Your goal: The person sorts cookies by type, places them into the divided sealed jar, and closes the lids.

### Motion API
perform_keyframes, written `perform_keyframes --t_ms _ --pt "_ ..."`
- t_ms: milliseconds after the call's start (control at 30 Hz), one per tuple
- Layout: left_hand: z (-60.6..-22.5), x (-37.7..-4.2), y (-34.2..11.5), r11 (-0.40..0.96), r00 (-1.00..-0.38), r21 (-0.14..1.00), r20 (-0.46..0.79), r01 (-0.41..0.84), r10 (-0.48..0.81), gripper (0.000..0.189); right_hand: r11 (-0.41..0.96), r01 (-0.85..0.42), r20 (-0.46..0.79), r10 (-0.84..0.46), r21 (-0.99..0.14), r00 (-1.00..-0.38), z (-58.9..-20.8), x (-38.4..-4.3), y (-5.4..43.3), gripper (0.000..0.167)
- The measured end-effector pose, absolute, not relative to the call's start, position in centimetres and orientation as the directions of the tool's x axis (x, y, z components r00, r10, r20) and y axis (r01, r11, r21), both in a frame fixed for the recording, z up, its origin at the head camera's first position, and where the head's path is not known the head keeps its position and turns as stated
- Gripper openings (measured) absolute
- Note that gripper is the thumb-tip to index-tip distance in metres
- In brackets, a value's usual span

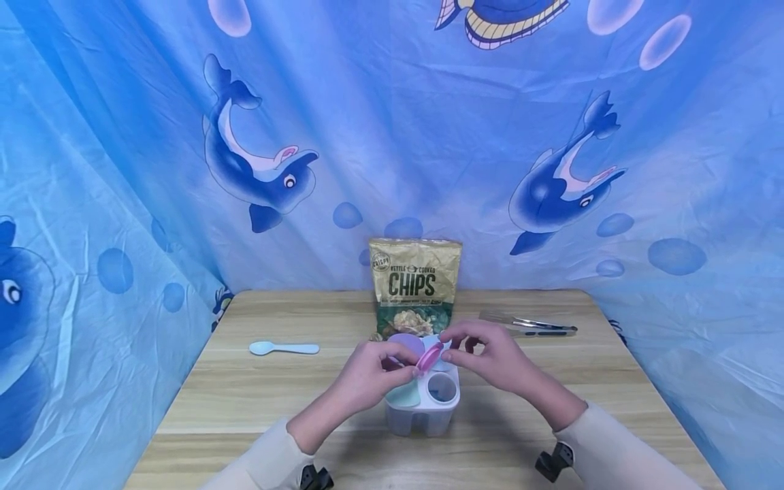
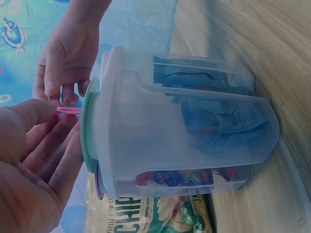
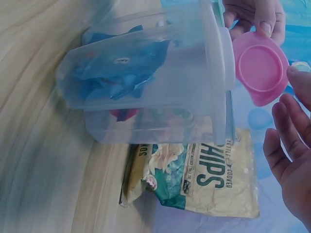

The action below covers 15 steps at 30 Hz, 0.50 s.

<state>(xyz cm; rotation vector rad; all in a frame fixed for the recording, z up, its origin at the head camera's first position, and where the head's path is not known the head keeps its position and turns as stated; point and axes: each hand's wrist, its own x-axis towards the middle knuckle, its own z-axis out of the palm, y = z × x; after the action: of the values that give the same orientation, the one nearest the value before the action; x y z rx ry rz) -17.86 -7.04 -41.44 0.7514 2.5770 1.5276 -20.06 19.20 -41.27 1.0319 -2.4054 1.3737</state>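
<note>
My left hand pinches a round pink lid with a small tab between thumb and fingers, tilted above the container. Close by on the other side is my right hand, fingers spread and loosely bent, a fingertip right at the lid's edge. Below both hands stands a translucent container with a white top. On that top are a mint-green lid, a purple lid and a light-blue lid. The front right round opening is uncovered. Blue wrapped packets show through the container wall.
A gold and green chips bag stands behind the container. To the left lies a pale blue spoon; at the back right lie tongs with dark grips. Blue sea-print curtains hang around the wooden table.
</note>
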Motion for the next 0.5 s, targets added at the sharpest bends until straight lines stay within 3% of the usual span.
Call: perform_keyframes --t_ms 500 --pt "-41.89 -17.77 -7.56 0.366 -0.873 0.842 0.220 0.395 0.436 0.013 0.301 -0.711 0.518 -0.516 -0.636 -0.682 -41.67 -20.58 18.24 0.020"
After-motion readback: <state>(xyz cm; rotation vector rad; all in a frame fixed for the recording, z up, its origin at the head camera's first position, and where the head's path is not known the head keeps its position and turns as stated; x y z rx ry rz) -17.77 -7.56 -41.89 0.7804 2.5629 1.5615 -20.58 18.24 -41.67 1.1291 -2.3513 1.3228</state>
